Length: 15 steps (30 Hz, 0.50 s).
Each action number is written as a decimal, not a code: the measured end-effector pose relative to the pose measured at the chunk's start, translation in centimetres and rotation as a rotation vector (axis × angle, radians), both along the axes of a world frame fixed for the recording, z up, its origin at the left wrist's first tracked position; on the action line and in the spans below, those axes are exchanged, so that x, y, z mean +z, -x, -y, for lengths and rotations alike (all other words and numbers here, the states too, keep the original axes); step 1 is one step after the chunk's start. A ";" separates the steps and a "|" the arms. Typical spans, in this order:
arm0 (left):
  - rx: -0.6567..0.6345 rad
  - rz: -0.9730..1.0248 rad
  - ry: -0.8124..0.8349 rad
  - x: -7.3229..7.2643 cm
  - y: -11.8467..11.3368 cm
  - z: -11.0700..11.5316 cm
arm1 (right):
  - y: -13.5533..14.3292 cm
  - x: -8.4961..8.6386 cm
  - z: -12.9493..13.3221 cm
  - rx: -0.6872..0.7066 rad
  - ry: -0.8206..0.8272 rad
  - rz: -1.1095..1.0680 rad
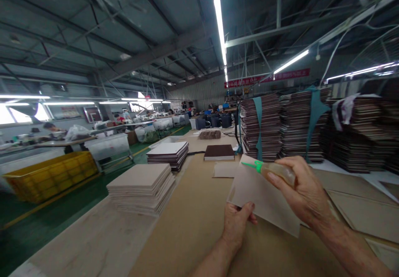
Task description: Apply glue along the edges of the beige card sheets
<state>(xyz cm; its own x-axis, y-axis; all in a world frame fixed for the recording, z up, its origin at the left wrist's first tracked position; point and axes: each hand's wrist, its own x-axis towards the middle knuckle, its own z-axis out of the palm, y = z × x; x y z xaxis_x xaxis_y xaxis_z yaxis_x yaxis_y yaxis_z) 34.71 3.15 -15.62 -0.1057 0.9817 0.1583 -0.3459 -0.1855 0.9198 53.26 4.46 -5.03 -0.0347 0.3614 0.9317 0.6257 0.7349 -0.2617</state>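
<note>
My left hand (237,223) pinches the near edge of a pale rectangular panel (262,198) between thumb and fingers, holding it tilted above the table. In my right hand (305,189) is a glue bottle (274,172) with a cloudy, yellowish body and a green nozzle, the fingers wrapped around it. The nozzle points left over the panel's far corner; whether its tip touches the surface I cannot tell. Behind the panel a smaller pale sheet (223,169) lies flat on the brown tabletop (187,210).
To the left stand a stack of beige panels (140,177) and a white-topped stack (167,150). A dark brown stack (219,151) lies ahead. Tall bundles of dark panels (262,123) rise at the back right. A yellow bin (52,175) stands on the green floor.
</note>
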 end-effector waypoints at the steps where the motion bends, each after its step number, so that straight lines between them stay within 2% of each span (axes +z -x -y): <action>1: 0.003 -0.004 0.002 0.0 0.0 0.0 | -0.1 0.1 0.0 0.003 -0.007 0.021; 5: -0.006 -0.026 0.008 -0.1 0.0 0.0 | -0.5 0.5 0.0 -0.035 -0.076 -0.001; 9: 0.013 -0.032 0.008 -0.2 0.0 -0.1 | -0.6 0.5 -0.1 0.029 -0.006 0.040; 15: 0.005 -0.030 0.016 0.1 0.0 0.0 | -0.7 0.6 -0.3 -0.002 -0.016 0.008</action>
<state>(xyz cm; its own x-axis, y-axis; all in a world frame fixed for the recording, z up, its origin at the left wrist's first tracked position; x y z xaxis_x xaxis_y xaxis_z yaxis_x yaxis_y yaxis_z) 34.68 3.13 -15.52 -0.1064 0.9836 0.1457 -0.3175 -0.1725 0.9324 54.00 4.74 -4.38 -0.0415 0.3462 0.9372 0.6289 0.7379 -0.2447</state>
